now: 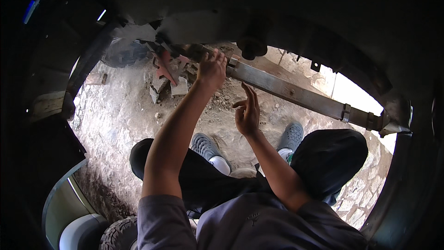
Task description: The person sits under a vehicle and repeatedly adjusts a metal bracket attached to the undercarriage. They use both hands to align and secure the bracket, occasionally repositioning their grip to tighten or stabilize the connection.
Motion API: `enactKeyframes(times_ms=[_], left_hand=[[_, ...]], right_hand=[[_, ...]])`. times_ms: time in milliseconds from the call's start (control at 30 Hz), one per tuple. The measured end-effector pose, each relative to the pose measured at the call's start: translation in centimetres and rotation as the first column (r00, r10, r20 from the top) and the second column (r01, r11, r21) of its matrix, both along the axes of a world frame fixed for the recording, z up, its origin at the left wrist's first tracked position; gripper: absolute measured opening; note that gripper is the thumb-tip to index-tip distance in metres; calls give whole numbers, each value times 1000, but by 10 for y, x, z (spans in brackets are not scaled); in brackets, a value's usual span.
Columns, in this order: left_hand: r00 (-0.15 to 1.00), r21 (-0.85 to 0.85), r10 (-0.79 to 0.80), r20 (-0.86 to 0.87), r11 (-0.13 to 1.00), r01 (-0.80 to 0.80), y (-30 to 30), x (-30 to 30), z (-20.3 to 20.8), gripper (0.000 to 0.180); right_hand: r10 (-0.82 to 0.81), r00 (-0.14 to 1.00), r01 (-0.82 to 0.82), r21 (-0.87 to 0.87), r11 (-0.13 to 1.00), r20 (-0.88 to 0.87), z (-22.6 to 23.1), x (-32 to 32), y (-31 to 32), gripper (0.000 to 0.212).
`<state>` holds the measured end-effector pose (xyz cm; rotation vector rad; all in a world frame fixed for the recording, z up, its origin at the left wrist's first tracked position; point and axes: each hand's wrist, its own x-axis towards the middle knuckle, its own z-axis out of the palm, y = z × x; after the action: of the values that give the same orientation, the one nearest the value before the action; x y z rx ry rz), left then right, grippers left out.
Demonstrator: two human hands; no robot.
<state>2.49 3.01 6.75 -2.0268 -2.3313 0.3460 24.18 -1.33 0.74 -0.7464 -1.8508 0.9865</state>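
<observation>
Left hand against metal bar, grip unclear, right hand loosely open nearby

You can read no words or numbers here; the small dark mark on your shirt is too faint

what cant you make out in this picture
All in the head view:
Left hand: its palm is turned away, so whether it grips anything is hidden.
Metal bar: its left part is covered by that hand and lost in shadow.
Tire: cut off by the lower edge, partly covered by the sleeve.
Blue strip: too small, amid darkness, to identify.
</observation>
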Motion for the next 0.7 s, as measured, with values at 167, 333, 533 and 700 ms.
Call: enactKeyframes(times_ms=[167,333,533,700], left_hand=[[998,14,-47,-33,999,48,-19,4,-6,52],[998,-1,29,57,1000,-29,-1,-2,8,53],[995,-69,-20,-96,998,13,-17,12,2,51],[996,11,42,-84,999,-41,-14,14,10,52]], right_hand=[[-27,1000,27,-20,999,-4,-2,5,3,78],[-14,1000,14,9,1000,-18,0,7,1,79],[-25,999,24,-35,999,-21,9,8,1,80],[-10,1000,10,-14,1000,-24,3,2,-2,83]])
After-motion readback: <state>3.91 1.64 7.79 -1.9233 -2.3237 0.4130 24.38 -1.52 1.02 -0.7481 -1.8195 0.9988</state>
